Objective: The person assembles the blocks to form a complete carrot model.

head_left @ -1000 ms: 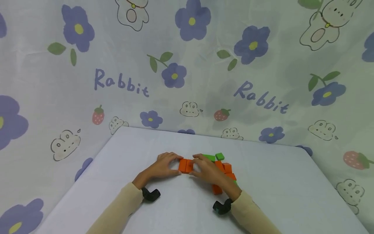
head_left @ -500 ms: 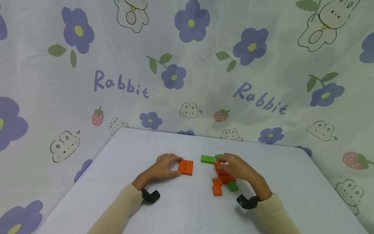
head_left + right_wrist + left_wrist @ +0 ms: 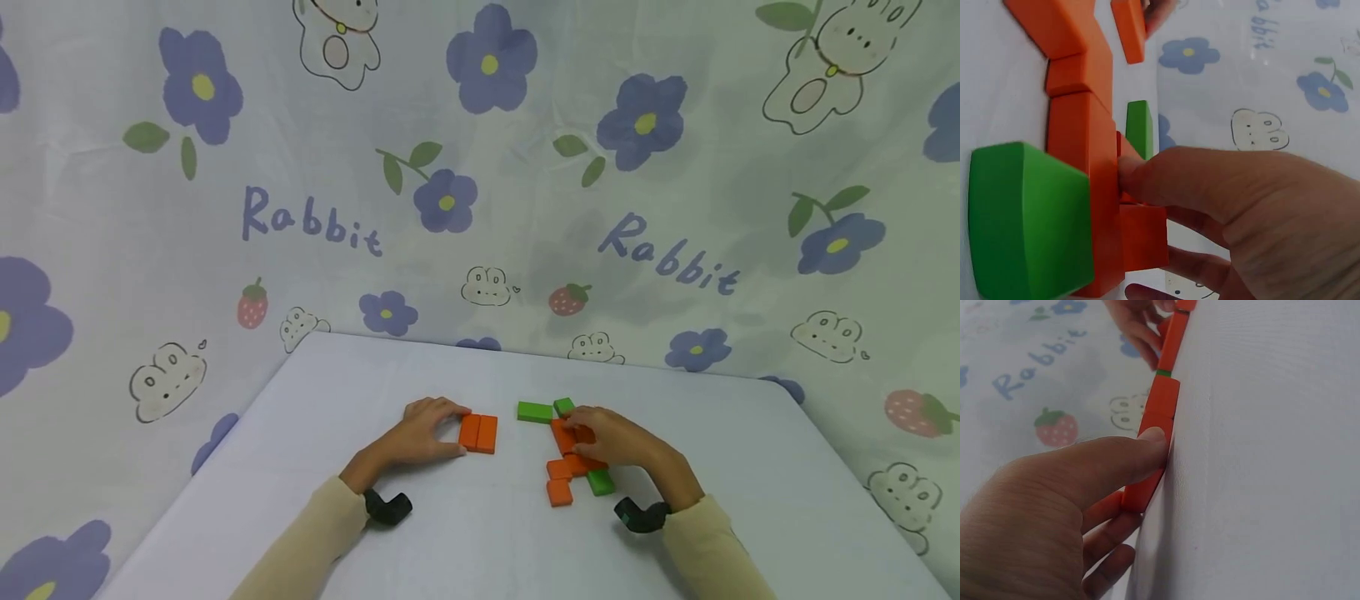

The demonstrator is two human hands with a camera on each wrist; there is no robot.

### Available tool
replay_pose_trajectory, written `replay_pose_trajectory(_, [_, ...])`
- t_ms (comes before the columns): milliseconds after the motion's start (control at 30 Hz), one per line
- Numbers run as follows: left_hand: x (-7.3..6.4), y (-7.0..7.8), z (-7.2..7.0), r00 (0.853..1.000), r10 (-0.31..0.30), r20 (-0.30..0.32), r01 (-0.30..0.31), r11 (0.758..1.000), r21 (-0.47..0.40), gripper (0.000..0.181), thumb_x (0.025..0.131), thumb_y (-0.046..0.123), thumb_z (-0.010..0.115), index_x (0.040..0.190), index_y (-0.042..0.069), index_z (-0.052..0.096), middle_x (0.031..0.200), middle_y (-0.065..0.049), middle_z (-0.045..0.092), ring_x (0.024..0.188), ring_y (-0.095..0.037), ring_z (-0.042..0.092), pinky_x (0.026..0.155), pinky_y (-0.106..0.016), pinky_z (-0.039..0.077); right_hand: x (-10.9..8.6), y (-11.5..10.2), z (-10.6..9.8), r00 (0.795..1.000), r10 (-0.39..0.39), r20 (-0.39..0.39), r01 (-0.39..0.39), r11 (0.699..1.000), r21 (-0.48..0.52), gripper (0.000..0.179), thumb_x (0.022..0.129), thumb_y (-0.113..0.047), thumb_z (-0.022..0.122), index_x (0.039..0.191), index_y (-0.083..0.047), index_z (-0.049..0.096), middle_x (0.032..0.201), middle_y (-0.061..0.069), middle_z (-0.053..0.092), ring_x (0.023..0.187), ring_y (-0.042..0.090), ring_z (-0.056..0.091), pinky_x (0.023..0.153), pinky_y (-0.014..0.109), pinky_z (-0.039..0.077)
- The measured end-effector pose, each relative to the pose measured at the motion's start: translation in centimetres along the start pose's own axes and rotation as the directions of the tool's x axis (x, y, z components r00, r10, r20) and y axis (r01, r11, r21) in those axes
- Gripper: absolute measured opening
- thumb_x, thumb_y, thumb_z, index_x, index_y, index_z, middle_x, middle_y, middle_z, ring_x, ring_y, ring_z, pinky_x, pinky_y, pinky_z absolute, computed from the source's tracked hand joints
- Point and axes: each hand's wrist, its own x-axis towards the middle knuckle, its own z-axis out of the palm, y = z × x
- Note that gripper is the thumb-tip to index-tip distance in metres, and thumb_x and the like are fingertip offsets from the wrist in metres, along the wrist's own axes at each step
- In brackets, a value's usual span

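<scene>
With twelve o'clock at the far edge of the white table [image 3: 420,550], two beige fabric sleeves [image 3: 300,542] come in from seven and five, a curved black device [image 3: 386,508] at each wrist. Nearest of the pieces is a small orange block [image 3: 559,492], with a second small orange block [image 3: 558,469] at its twelve and a smooth green block [image 3: 600,482] at about two. Beyond them the right hand [image 3: 615,437] curls over a cluster of orange blocks [image 3: 562,437]; whether it grips one, I cannot tell. At its nine o'clock, the left hand [image 3: 422,433] pinches an oblong orange block [image 3: 468,432], thumb at the six o'clock end, while a matching orange block [image 3: 487,434] lies alongside at three. Farther, a flat green oblong [image 3: 535,412] lies at the cluster's ten, a small green piece [image 3: 563,407] just beside it. Behind hangs a white flower-and-rabbit cloth [image 3: 525,225].
</scene>
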Motion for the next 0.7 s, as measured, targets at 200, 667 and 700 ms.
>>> replay_pose_trajectory(200, [-0.03, -0.05, 0.15, 1.0, -0.001, -0.004, 0.001, 1.0, -0.007, 0.058, 0.084, 0.043, 0.076, 0.135, 0.022, 0.06, 0.133, 0.001, 0.061, 0.126, -0.023, 0.049, 0.105, -0.056, 0.028, 0.11, 0.46, 0.18, 1.0, -0.024, 0.015, 0.024, 1.0, -0.005, 0.051, 0.088, -0.021, 0.078, 0.133, -0.005, 0.062, 0.138, 0.011, 0.061, 0.125, 0.029, 0.056, 0.105, 0.05, 0.047])
replay_pose_trajectory(667, [0.14, -0.73, 0.45, 1.0, 0.012, -0.004, -0.012, 1.0, 0.008, 0.058, 0.084, 0.046, 0.076, 0.136, 0.024, 0.06, 0.135, 0.003, 0.06, 0.129, -0.024, 0.048, 0.106, -0.055, 0.028, 0.11, 0.62, 0.33, 0.998, -0.07, 0.004, 0.07, 0.997, -0.016, 0.052, 0.086, -0.026, 0.079, 0.134, -0.009, 0.063, 0.135, 0.01, 0.061, 0.127, 0.033, 0.054, 0.105, 0.052, 0.046])
replay_pose_trajectory(700, [0.18, -0.71, 0.38, 1.0, 0.012, -0.006, -0.012, 1.0, 0.009, 0.058, 0.084, 0.045, 0.076, 0.136, 0.024, 0.059, 0.134, 0.003, 0.06, 0.129, -0.024, 0.048, 0.106, -0.055, 0.028, 0.15, 0.61, 0.28, 0.997, -0.071, 0.004, 0.071, 0.997, -0.016, 0.053, 0.086, -0.027, 0.079, 0.134, -0.009, 0.063, 0.135, 0.01, 0.061, 0.127, 0.033, 0.054, 0.105, 0.053, 0.046])
